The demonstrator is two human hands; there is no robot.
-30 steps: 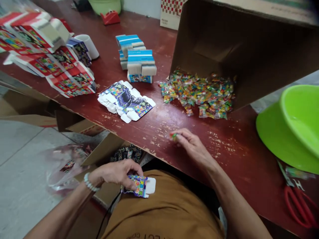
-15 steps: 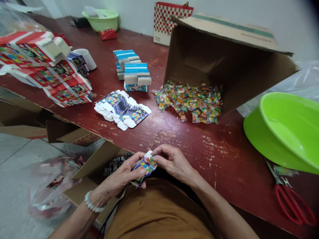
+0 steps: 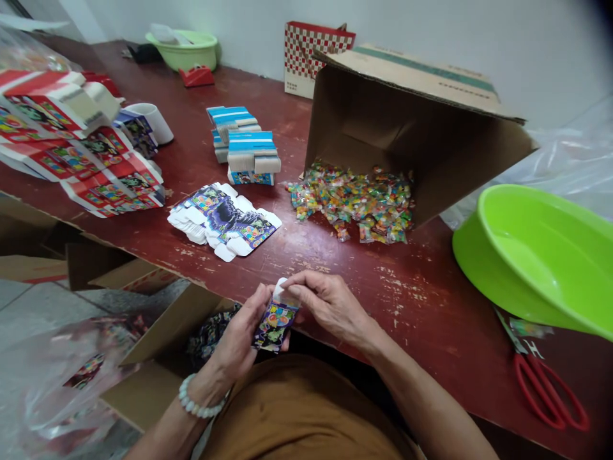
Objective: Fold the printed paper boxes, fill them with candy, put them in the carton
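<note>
My left hand (image 3: 244, 329) is wrapped round a small purple printed carton (image 3: 275, 327), held upright above my lap with its white top flap raised. At the carton's open top, the thumb and forefinger of my right hand (image 3: 330, 303) are pinched together beside the flap. Whatever lies between those fingertips is too small to make out. On the table ahead is a pile of small clear candy packets (image 3: 354, 198), spilling from a tipped cardboard box (image 3: 364, 121). To its left lie flattened purple cartons (image 3: 230, 220) in a stack.
Blue-edged carton bundles (image 3: 251, 153) and red carton bundles (image 3: 110, 166) stand on the red table (image 3: 335, 262). A green basin (image 3: 479, 255) and red-handled scissors (image 3: 550, 390) are at right. Below the left edge sits an open box (image 3: 163, 326) of dark cartons, beside a plastic bag (image 3: 71, 396).
The carton has turned more upright in my left hand. My right fingertips have moved to its top flap, and the red and green candy seen there earlier no longer shows. The view has shifted slightly.
</note>
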